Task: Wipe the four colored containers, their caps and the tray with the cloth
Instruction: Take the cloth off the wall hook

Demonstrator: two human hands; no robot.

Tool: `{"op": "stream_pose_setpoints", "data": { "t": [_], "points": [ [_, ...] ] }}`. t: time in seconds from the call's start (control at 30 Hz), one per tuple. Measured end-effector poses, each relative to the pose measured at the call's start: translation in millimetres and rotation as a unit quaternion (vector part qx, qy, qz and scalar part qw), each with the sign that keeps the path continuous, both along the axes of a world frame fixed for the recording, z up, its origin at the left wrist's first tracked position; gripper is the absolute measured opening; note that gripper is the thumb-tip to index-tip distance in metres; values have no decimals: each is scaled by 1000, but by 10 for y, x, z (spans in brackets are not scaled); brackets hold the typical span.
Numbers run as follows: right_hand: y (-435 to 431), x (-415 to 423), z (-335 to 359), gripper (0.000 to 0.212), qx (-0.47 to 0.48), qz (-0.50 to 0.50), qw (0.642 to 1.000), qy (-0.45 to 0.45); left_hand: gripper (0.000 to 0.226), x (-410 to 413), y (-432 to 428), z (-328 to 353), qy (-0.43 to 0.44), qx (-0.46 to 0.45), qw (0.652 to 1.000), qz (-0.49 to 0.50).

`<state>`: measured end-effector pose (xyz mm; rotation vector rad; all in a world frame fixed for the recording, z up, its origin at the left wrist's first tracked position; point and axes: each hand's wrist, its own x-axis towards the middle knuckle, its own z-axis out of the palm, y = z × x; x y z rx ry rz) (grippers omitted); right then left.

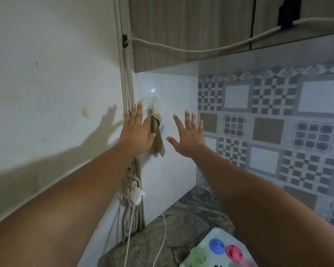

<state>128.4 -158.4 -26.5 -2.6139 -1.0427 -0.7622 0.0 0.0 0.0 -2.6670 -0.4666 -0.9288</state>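
Observation:
Both my hands are raised toward the side wall with fingers spread. My left hand (136,132) lies over the upper part of a brown cloth (158,141) that hangs from a clear hook (149,106) on the white tile; whether it grips the cloth I cannot tell. My right hand (187,134) is open in the air just right of the cloth, holding nothing. At the bottom right a white tray (213,237) holds containers with a blue cap (217,246), a pink cap (234,251) and a green cap (198,257); my right forearm hides the rest.
A power strip with plugs and a white cable (135,191) hangs on the wall below the cloth. A wooden cabinet (191,31) with a hose along it sits overhead. Patterned tiles (268,132) cover the back wall. The countertop (162,234) is marbled grey-brown.

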Motion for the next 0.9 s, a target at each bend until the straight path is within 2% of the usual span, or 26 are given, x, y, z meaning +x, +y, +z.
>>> {"op": "stream_pose_setpoints", "data": {
  "t": [0.07, 0.13, 0.2, 0.33, 0.43, 0.57, 0.6, 0.73, 0.8, 0.9],
  "points": [
    [136, 112, 53, 72, 2, 7, 1000, -2, 51, 175, 61, 58, -16, 24, 999, 43],
    [294, 258, 126, 56, 19, 24, 999, 7, 44, 349, 130, 130, -26, 24, 995, 95],
    [477, 409, 153, 46, 34, 39, 998, 30, 48, 510, 203, 139, -24, 28, 989, 142],
    [854, 661, 151, 40, 61, 65, 992, 90, 56, 765, 295, 100, -24, 29, 980, 194],
    [1116, 781, 103, 35, 105, 108, 978, 146, 50, 918, 324, 67, -21, 47, 980, 190],
    [1257, 868, 55, 26, 196, 125, 961, 149, 20, 1016, 461, 94, -28, 73, 981, 175],
    [1252, 875, 52, 25, 215, 127, 958, 143, 19, 1017, 503, 107, -28, 73, 982, 170],
    [1195, 871, 77, 27, 258, 164, 939, 156, 45, 968, 548, 125, -41, 67, 985, 151],
    [1198, 855, 80, 26, 270, 197, 928, 165, 42, 971, 526, 102, -42, 62, 990, 121],
    [1252, 851, 91, 11, 294, 208, 920, 154, 33, 1035, 524, 76, -42, 56, 988, 134]
  ]
}}
